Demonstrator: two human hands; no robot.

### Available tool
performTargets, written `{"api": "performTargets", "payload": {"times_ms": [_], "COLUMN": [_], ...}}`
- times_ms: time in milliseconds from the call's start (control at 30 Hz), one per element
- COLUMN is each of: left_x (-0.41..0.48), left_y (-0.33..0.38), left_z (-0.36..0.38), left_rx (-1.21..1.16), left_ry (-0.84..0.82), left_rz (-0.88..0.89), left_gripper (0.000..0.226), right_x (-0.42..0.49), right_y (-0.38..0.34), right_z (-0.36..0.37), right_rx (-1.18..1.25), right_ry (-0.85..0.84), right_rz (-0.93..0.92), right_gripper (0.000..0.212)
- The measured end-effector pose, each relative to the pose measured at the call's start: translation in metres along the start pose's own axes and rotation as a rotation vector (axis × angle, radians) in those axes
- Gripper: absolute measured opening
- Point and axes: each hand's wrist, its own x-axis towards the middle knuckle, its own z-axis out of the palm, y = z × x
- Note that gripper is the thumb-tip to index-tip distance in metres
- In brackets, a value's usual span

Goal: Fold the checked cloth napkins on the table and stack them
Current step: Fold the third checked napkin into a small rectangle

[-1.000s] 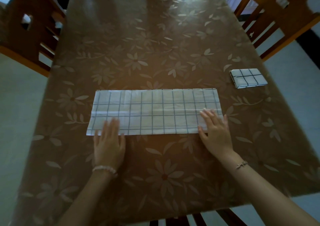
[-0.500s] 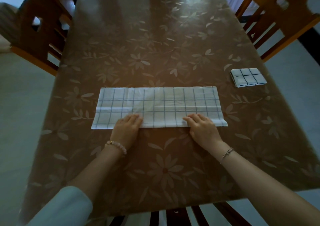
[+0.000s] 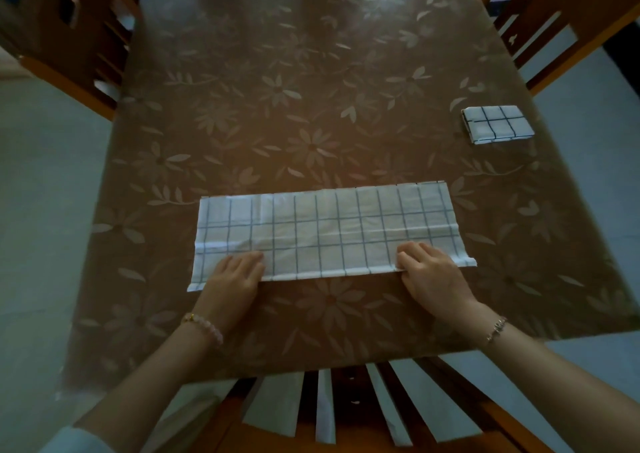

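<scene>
A white checked napkin, folded into a long strip, lies flat across the brown flowered table. My left hand grips its near edge left of the middle, fingers curled on top of the cloth. My right hand grips the same edge toward the right end in the same way. Both thumbs are hidden at the hem. A second checked napkin, folded into a small rectangle, lies apart at the table's right edge.
Wooden chairs stand at the far left and far right corners, and a chair back is just below the near table edge. Pale floor shows on both sides.
Both hands slid inward along the near edge and went from lying flat on the cloth to curling over its hem. The napkin strip stays flat in place.
</scene>
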Motion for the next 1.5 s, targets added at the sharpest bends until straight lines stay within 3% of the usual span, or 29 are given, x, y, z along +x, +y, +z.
{"api": "performTargets", "payload": {"times_ms": [167, 400, 500, 733, 833, 1067, 1300, 1500], "left_x": [-0.042, -0.056, -0.055, -0.038, -0.022, 0.005, 0.027, 0.043], "left_y": [0.015, 0.017, 0.015, -0.001, -0.004, -0.022, -0.028, -0.029], "left_z": [-0.008, -0.009, -0.013, -0.035, -0.048, -0.051, -0.033, -0.027], "left_rx": [-0.049, -0.114, -0.168, -0.501, -0.46, -0.385, -0.329, -0.233], "left_ry": [-0.035, -0.03, -0.024, -0.248, -0.268, -0.122, 0.011, -0.018], "left_rz": [0.107, 0.109, 0.122, -0.207, -0.263, -0.273, -0.296, -0.292], "left_gripper": [0.039, 0.035, 0.013, 0.006, 0.005, 0.007, 0.009, 0.015], "right_x": [-0.045, -0.059, -0.055, -0.028, -0.009, 0.027, 0.049, 0.057], "right_y": [-0.009, -0.016, -0.014, -0.008, -0.005, 0.009, 0.015, 0.017], "right_z": [-0.003, -0.007, -0.012, -0.042, -0.048, -0.044, -0.031, -0.025], "right_rx": [0.002, 0.054, 0.124, 0.273, 0.247, 0.104, 0.061, 0.05], "right_ry": [-0.069, -0.097, -0.128, -0.312, -0.291, -0.196, -0.235, -0.235], "right_rz": [-0.051, -0.025, 0.0, 0.153, 0.171, 0.155, 0.238, 0.303], "right_gripper": [0.018, 0.015, 0.017, 0.003, 0.003, 0.016, 0.024, 0.024]}}
